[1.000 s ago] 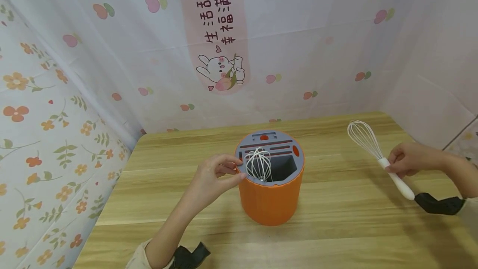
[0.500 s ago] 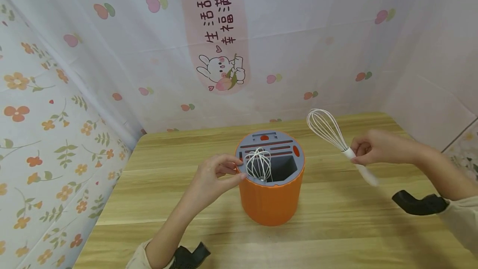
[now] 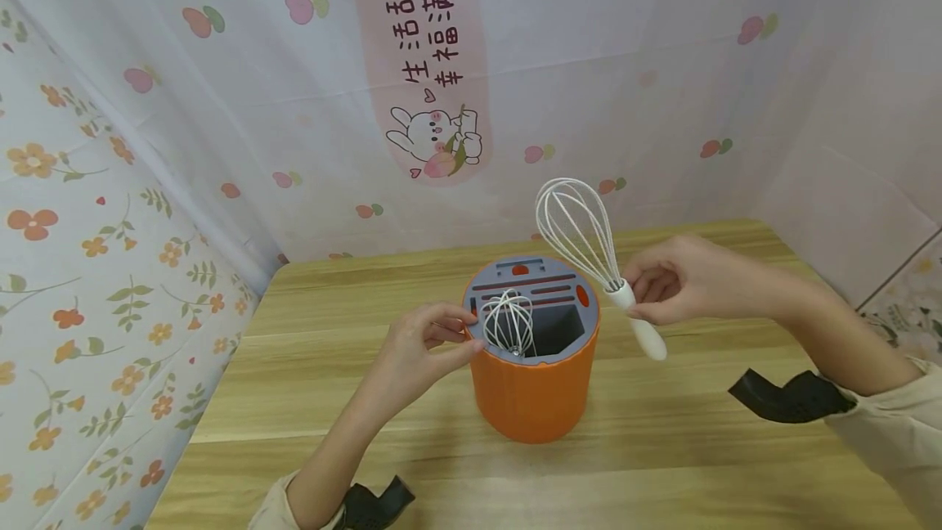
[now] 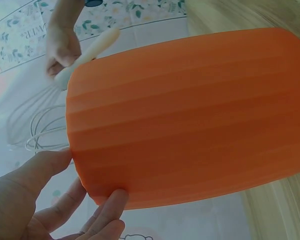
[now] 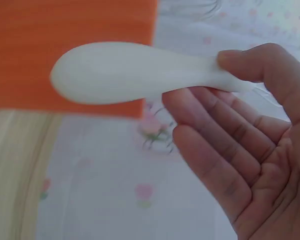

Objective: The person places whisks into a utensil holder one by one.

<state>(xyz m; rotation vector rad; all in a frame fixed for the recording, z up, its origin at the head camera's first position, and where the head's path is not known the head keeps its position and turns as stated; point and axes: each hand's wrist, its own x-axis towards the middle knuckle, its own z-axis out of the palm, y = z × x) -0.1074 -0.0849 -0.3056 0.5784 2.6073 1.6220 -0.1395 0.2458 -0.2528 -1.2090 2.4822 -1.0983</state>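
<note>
An orange utensil holder [image 3: 533, 399] with a grey slotted lid [image 3: 530, 289] stands upright on the table. One whisk [image 3: 509, 324] sits in the lid's large opening, its wire loops upward and its handle hidden inside. My left hand [image 3: 423, 342] holds the holder's left rim, thumb in front; in the left wrist view its fingertips lie against the orange wall [image 4: 190, 120]. Just right of the holder, my right hand [image 3: 680, 280] pinches a second white whisk [image 3: 622, 294] near the top of its handle [image 5: 125, 72]. That whisk tilts, wires up and left over the lid's back right, handle end down.
The wooden table [image 3: 331, 399] extends around the holder. Behind it hangs a white printed curtain [image 3: 309, 129], and a floral cloth [image 3: 110, 293] covers the left side. Black wrist mounts [image 3: 791, 397] are strapped to both forearms.
My right hand has carried its whisk leftward from the right side of the table to beside the holder, raising it and turning it more upright. My left hand and the holder stay put.
</note>
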